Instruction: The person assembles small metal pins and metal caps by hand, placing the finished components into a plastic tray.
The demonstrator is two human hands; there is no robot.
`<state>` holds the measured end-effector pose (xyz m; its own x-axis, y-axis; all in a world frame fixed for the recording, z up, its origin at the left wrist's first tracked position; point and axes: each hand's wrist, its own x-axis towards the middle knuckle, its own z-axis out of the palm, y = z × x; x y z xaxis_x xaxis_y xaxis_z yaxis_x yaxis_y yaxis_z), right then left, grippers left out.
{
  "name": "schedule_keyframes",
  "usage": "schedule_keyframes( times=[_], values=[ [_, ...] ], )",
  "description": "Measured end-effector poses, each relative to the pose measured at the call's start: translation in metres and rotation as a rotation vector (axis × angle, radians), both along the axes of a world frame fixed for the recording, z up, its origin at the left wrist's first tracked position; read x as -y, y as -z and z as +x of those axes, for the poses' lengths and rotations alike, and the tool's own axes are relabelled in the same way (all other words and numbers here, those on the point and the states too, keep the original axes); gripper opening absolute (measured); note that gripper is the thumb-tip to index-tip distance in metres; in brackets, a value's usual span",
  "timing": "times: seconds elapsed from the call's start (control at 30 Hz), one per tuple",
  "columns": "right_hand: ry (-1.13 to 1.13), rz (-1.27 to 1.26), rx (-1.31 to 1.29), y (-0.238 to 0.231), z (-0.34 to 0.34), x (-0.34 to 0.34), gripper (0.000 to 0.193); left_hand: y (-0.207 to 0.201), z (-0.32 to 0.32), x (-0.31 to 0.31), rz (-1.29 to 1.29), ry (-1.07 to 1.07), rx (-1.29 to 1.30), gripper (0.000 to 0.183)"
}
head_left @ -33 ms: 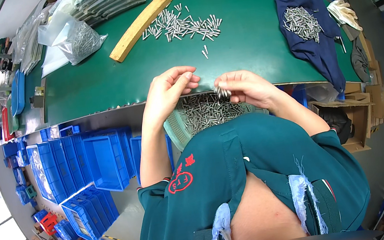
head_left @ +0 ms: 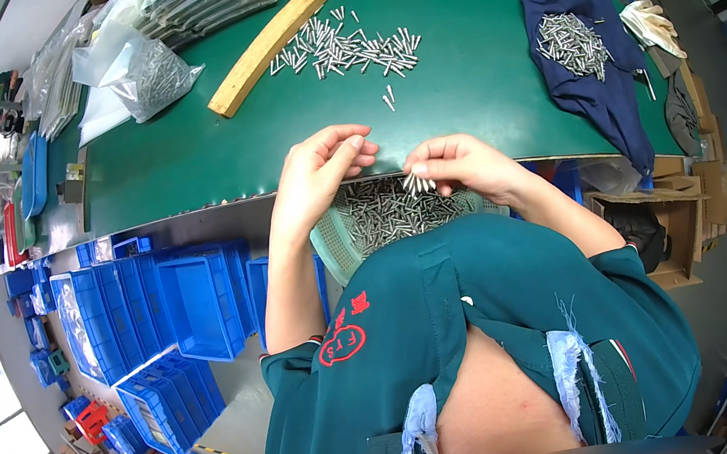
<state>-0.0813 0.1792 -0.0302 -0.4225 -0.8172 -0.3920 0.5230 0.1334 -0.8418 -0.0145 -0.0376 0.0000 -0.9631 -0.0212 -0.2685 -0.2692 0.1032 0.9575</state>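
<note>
Several small metal pins (head_left: pixel 417 183) fan out beneath the fingertips of my right hand (head_left: pixel 460 164), which is closed on them at the table's front edge. My left hand (head_left: pixel 330 164) rests at the same edge, its fingers curled in and the thumb over them. Whatever it may hold is hidden. Below both hands, a pale green perforated basket (head_left: pixel 335 247) is filled with similar metal pins (head_left: pixel 399 212). Farther back on the green table (head_left: pixel 183 165) lies a loose heap of pins (head_left: pixel 345 47), with a couple of single pins (head_left: pixel 389 99) nearer me.
Two wooden strips (head_left: pixel 295 33) meet at an angle behind the heap. At right, a dark blue cloth (head_left: pixel 556 92) bears more pins (head_left: pixel 573 46), beside a white glove (head_left: pixel 651 27). Bagged pins (head_left: pixel 155 81) stand at left. Blue crates (head_left: pixel 195 301) and a cardboard box (head_left: pixel 674 263) flank me.
The pins in my right hand have turned and now spread with their light ends downward; its fingertips shifted slightly left. My left hand stays in place.
</note>
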Motion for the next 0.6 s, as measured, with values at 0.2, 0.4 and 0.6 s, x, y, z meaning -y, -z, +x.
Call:
schedule_keyframes(
  times=[0.2,0.4,0.6],
  values=[
    [0.026,0.052,-0.775,0.001,-0.01,0.004,0.019,0.003,-0.007,-0.002,-0.102,-0.006,-0.039,0.025],
    [0.195,0.221,-1.539,0.018,-0.044,0.025,0.025,0.018,-0.042,-0.007,-0.596,-0.059,-0.16,0.024],
    [0.147,0.357,-1.632,0.023,-0.051,0.032,0.02,0.043,-0.091,-0.011,-1.099,-0.15,-0.409,0.021]
  ],
)
